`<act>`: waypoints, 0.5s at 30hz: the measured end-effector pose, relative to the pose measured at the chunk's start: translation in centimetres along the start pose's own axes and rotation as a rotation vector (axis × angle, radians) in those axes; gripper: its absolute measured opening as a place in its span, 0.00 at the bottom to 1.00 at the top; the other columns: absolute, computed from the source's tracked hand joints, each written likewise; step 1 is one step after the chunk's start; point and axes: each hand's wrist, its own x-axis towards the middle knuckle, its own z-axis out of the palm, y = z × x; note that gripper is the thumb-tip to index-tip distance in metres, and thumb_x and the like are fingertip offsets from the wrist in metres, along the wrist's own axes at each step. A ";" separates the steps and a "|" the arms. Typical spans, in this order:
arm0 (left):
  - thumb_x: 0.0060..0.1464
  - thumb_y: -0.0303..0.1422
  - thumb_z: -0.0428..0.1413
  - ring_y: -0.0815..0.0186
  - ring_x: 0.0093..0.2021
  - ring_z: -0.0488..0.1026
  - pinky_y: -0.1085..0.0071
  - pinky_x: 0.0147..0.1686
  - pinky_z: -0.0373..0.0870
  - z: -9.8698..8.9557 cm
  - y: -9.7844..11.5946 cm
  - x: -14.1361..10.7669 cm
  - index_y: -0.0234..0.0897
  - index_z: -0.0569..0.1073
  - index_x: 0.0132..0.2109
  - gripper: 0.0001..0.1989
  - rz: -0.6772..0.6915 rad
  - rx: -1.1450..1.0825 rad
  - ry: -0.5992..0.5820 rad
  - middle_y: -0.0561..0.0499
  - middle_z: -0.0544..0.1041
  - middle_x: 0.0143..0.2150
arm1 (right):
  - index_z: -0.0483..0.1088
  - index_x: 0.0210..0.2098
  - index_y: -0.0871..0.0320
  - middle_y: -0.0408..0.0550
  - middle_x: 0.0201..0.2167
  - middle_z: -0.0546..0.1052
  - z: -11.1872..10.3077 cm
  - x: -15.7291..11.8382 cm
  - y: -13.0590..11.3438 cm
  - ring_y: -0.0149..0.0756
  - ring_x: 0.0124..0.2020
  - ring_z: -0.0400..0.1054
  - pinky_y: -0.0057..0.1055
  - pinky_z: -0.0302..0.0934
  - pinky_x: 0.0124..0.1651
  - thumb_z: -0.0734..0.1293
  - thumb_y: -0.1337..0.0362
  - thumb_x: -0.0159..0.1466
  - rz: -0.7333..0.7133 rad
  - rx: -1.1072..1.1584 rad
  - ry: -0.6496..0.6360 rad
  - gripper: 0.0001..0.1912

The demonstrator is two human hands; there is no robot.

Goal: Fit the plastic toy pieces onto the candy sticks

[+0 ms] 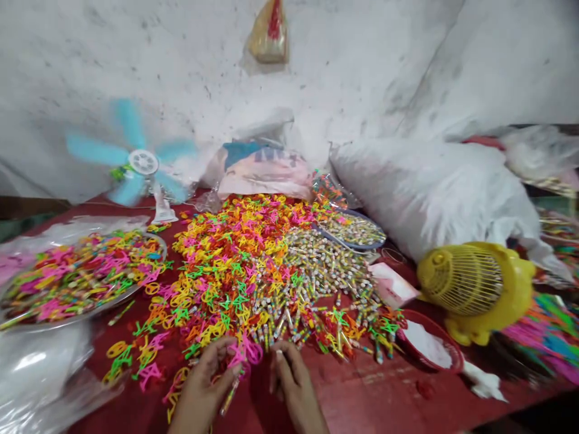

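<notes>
My left hand (208,378) is closed on a pink plastic piece (246,352) with loops, and a small patterned tube (230,395) hangs below its fingertips. My right hand (289,377) is just right of the pink piece, its fingers bent together; whether they hold anything is too small to tell. Beyond both hands lies a heap of pink, yellow, green and orange plastic pieces (226,265). Many small tubes with white ends (325,265) spread out on the heap's right side.
A metal tray (163,244) of mixed pieces stands left. A small fan (143,161) with blue blades is behind it. On the right are a red bowl (456,355) with white powder, a yellow basket (479,289) and a large white sack (420,187). The table (362,398) is red.
</notes>
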 end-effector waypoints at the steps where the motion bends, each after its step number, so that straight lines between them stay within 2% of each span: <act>1: 0.35 0.44 0.65 0.53 0.48 0.74 0.59 0.50 0.71 0.2 -0.1 -0.3 0.41 0.77 0.42 0.24 0.001 0.037 -0.045 0.45 0.79 0.44 | 0.65 0.39 0.56 0.34 0.17 0.59 0.4 0.0 -0.5 0.26 0.16 0.53 0.23 0.50 0.19 0.58 0.43 0.64 0.047 0.087 -0.075 0.22; 3: 0.36 0.45 0.64 0.52 0.49 0.74 0.57 0.53 0.69 0.5 -0.7 -0.8 0.42 0.78 0.41 0.23 0.005 0.096 -0.085 0.45 0.79 0.46 | 0.65 0.35 0.56 0.33 0.18 0.56 1.0 -0.2 -1.3 0.24 0.16 0.49 0.22 0.46 0.20 0.61 0.43 0.62 0.066 0.153 -0.177 0.21; 4: 0.35 0.46 0.64 0.52 0.50 0.73 0.56 0.54 0.68 0.6 -1.1 -1.1 0.43 0.78 0.42 0.24 0.002 0.098 -0.061 0.45 0.78 0.47 | 0.65 0.33 0.57 0.34 0.18 0.57 1.1 -0.4 -1.6 0.24 0.17 0.49 0.22 0.46 0.20 0.62 0.44 0.62 0.053 0.140 -0.183 0.21; 7: 0.32 0.49 0.65 0.52 0.51 0.73 0.58 0.52 0.71 0.7 -1.9 -2.2 0.42 0.76 0.45 0.30 -0.072 -0.009 0.088 0.46 0.78 0.48 | 0.67 0.32 0.57 0.39 0.24 0.65 1.1 -1.2 -1.7 0.27 0.23 0.59 0.23 0.54 0.26 0.63 0.49 0.63 -0.073 -0.012 -0.053 0.17; 9: 0.32 0.51 0.65 0.53 0.44 0.76 0.61 0.44 0.75 0.7 -1.9 -3.0 0.40 0.76 0.43 0.30 -0.190 -0.090 0.073 0.45 0.79 0.44 | 0.70 0.34 0.57 0.43 0.30 0.69 1.0 -1.8 -1.5 0.31 0.31 0.64 0.25 0.59 0.33 0.63 0.55 0.64 -0.220 -0.146 -0.031 0.11; 11: 0.33 0.52 0.65 0.56 0.37 0.76 0.62 0.38 0.75 0.7 -1.5 -3.8 0.37 0.77 0.38 0.28 -0.306 -0.176 -0.005 0.45 0.80 0.38 | 0.71 0.37 0.55 0.45 0.34 0.71 0.8 -2.4 -1.3 0.34 0.36 0.66 0.27 0.61 0.38 0.64 0.62 0.64 -0.369 -0.262 -0.125 0.06; 12: 0.32 0.52 0.66 0.57 0.34 0.76 0.63 0.36 0.75 0.8 -1.3 -4.1 0.36 0.77 0.36 0.27 -0.351 -0.225 -0.022 0.46 0.80 0.35 | 0.71 0.40 0.54 0.45 0.34 0.72 0.8 -2.6 -1.2 0.34 0.37 0.67 0.28 0.61 0.39 0.64 0.65 0.63 -0.420 -0.298 -0.184 0.06; 15: 0.25 0.50 0.69 0.60 0.31 0.74 0.66 0.33 0.73 0.7 -1.0 -4.5 0.36 0.76 0.31 0.27 -0.441 -0.334 0.018 0.49 0.78 0.28 | 0.68 0.47 0.52 0.47 0.40 0.73 0.6 -3.1 -1.3 0.36 0.41 0.67 0.30 0.63 0.43 0.64 0.71 0.61 -0.476 -0.340 -0.288 0.16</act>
